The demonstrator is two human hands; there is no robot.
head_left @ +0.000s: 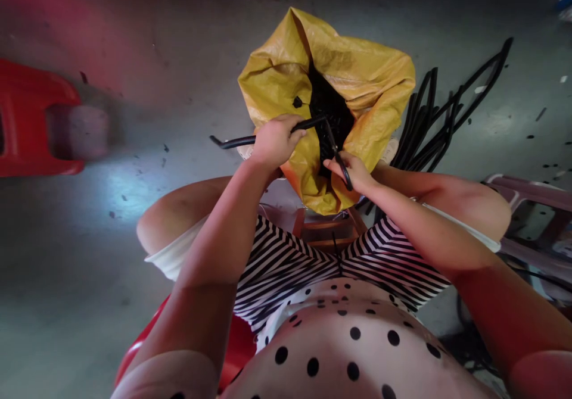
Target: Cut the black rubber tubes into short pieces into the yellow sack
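I sit over an open yellow woven sack (366,71) that stands on the floor between my knees. My left hand (274,140) is closed round a black corrugated tube (236,142) that sticks out to the left and runs into the sack's dark mouth. My right hand (351,172) is closed on a thin black tool or tube piece (339,158), too small to name, at the sack's opening. The sack's inside is dark with black pieces.
A pile of long black tubes (442,119) lies on the grey floor right of the sack. A red plastic stool (31,119) stands at the left. A dark frame (531,202) sits at the right edge. Black scraps dot the floor.
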